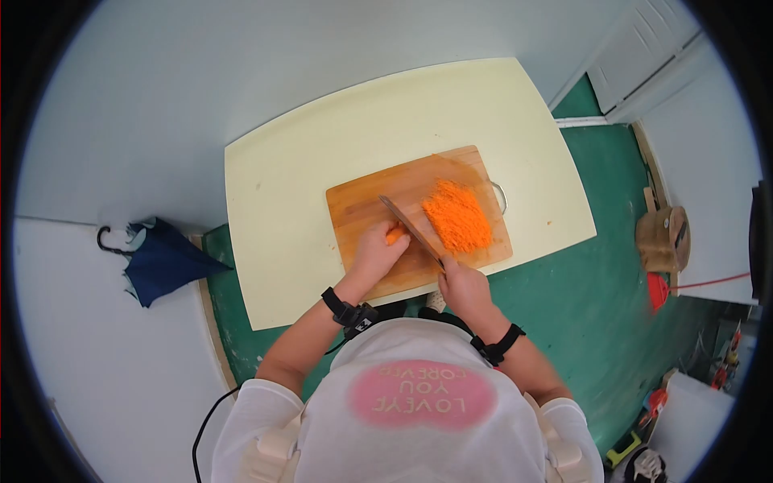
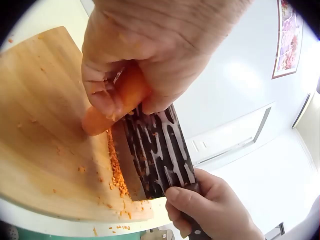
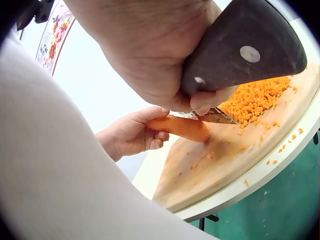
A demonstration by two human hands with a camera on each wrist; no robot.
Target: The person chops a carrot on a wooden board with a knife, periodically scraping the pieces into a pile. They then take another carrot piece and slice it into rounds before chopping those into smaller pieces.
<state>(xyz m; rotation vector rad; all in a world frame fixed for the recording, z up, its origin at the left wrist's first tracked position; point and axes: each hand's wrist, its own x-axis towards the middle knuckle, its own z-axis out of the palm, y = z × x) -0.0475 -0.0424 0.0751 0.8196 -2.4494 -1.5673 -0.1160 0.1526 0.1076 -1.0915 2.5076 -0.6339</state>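
My left hand [image 1: 377, 254] grips a peeled carrot [image 3: 186, 128] near the left middle of the wooden cutting board [image 1: 352, 208]. In the left wrist view the thumb and fingers wrap around it, and its rounded end points down at the board. My right hand [image 1: 465, 290] holds a broad kitchen knife [image 2: 156, 147] by its dark riveted handle [image 3: 235, 55]. The blade stands right beside the carrot and has dark, wavy markings on its side. A heap of finely chopped carrot [image 1: 457, 216] lies on the board to the right of the blade.
The board lies on a pale yellow table [image 1: 282, 173] against a wall. Carrot crumbs [image 3: 280, 150] dot the board and the table's edge. A dark blue umbrella [image 1: 165, 262] leans at the left; a wooden stump-like block [image 1: 663, 240] and a red dustpan-like thing [image 1: 658, 291] are at the right.
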